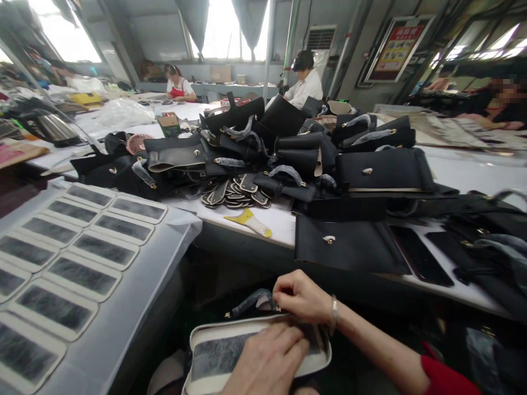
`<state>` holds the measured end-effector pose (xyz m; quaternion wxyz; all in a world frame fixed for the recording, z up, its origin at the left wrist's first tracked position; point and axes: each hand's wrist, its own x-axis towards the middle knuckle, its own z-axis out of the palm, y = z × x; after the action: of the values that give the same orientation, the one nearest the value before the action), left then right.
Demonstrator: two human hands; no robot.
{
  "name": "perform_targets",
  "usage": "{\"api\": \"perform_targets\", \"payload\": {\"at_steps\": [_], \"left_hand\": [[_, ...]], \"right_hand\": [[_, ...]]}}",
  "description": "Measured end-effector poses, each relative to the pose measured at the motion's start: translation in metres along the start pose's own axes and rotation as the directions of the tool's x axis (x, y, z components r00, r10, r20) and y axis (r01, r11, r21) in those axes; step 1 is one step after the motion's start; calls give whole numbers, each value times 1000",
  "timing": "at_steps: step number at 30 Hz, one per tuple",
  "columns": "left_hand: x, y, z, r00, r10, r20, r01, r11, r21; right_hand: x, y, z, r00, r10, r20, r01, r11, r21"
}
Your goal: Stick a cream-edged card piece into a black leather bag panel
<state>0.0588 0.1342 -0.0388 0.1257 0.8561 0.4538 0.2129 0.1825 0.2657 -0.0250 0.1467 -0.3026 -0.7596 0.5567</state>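
A black handbag [253, 302] rests at my lap, its plastic-wrapped handle at the far side. Facing up on it is a cream-edged panel [218, 354] with a dark grey rectangle. My left hand [274, 356] lies across this panel, fingers laid flat and close together, pressing on its right half. Just beyond, my right hand [302, 296] is closed in a pinch beside the handle's right end and the panel's far rim. Whatever sits between its fingertips is hidden.
Cream-edged panels [105, 249] lie in rows on the left table. Ahead, black handbags [239, 148] are heaped behind a pile of small tags [234, 192]. A yellow-and-white strip [249, 220] and a phone [420, 255] lie near the table edge. Co-workers [307, 79] sit farther back.
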Motion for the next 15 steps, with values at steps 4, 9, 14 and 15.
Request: {"api": "perform_targets", "payload": {"at_steps": [4, 9, 14, 15], "left_hand": [[16, 3, -24, 990, -47, 135, 52, 998, -32], [33, -3, -30, 973, 1, 231, -4, 1000, 13], [38, -5, -17, 957, 107, 270, -119, 992, 31], [38, -5, -16, 959, 108, 263, -120, 992, 28]], "right_hand": [[-17, 11, -14, 944, 228, -240, -131, 923, 362], [-68, 53, 7, 742, 491, -456, -198, 811, 551], [-88, 74, 64, 810, 436, -391, -202, 835, 512], [-86, 74, 71, 843, 397, -363, -193, 853, 485]]}}
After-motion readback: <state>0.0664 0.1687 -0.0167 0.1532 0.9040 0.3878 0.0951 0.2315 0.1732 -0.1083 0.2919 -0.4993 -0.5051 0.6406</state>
